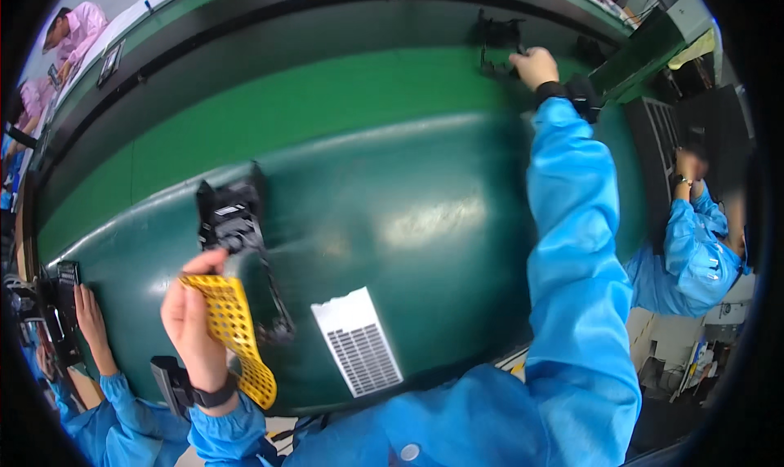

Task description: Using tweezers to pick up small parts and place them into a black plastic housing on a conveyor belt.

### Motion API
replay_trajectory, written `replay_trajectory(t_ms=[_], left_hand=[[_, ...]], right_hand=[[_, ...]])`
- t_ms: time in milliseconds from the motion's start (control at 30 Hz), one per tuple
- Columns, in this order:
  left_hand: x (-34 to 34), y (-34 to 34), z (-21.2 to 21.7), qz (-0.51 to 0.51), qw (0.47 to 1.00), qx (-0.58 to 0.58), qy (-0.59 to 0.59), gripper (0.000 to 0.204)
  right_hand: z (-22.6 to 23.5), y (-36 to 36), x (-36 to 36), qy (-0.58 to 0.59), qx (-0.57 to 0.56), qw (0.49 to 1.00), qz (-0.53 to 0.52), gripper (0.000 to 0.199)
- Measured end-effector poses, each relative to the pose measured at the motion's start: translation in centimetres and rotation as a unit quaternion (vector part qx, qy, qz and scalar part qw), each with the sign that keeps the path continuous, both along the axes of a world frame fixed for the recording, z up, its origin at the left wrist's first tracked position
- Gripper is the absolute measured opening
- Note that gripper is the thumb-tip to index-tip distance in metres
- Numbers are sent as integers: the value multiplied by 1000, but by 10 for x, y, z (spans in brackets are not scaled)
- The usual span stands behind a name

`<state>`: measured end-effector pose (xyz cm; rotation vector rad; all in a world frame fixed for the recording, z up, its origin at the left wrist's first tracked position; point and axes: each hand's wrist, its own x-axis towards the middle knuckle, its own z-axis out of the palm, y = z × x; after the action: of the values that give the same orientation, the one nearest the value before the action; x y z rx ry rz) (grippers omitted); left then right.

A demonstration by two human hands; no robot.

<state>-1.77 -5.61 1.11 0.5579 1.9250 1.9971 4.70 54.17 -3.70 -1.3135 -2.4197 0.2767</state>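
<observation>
My left hand (193,320) pinches a yellow sheet (231,316) with rows of round holes, which hangs bent beside the wrist. Just beyond those fingertips a black plastic part (231,218) rests on the green table, with a dark cable (274,291) trailing from it toward me. To its right lies a white sheet (359,343) with a grid of small dark labels and a torn-looking upper edge. My right arm stretches to the far side, where my right hand (536,67) has its fingers closed at the edge of a black open frame (500,36). Its fingertips are partly hidden.
Beyond the table mat (425,173) runs a bright green strip (343,83), then a dark ledge. Co-workers in blue sleeves sit close on both sides, one hand (91,316) at left, another (690,166) at right. People in pink work at far left.
</observation>
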Motion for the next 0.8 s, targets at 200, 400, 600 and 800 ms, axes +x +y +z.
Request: replay_trajectory(t_ms=[200,400,600,800], left_hand=[[-18,-38,-19,95,994,-53,28,41],[27,-42,-14,45,978,-135,155,43],[57,-17,0,-343,868,-233,275,11],[68,-15,-12,-344,846,-253,319,14]], right_hand=[[29,-173,60,131,-70,971,186,38],[16,-305,126,121,-203,956,172,16],[30,-337,151,367,-364,839,169,26],[32,-385,148,306,-445,800,261,42]])
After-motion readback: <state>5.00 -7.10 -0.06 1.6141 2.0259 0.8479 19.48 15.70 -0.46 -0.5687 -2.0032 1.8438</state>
